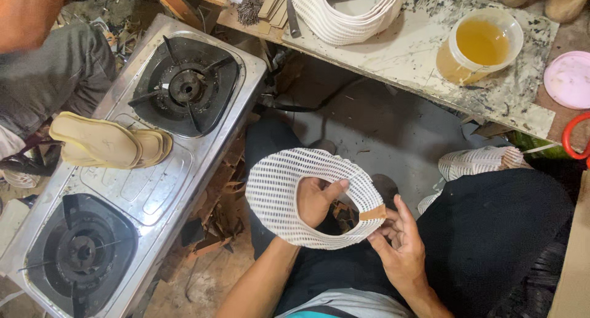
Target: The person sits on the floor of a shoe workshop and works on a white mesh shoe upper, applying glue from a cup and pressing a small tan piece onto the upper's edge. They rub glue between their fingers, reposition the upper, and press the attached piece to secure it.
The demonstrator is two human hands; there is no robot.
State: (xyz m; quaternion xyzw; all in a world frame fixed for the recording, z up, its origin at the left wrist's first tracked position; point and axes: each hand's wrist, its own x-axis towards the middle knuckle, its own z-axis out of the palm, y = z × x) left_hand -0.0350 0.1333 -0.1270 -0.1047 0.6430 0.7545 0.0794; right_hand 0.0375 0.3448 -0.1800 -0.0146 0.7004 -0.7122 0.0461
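Amber liquid (pixel 482 41) fills plastic tub (pixel 452 63).

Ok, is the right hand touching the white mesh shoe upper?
Touching. The head view shows the right hand with its fingertips on the tan tab at the edge of the white mesh shoe upper, while the left hand grips it from inside.

Both hands, left (pixel 314 200) and right (pixel 402 247), grip with curled fingers.

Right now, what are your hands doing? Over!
Left hand inside white mesh shoe upper, gripping it. Right hand pinching its tan end tab. Gas stove alongside, soles on it. Nothing blocking.
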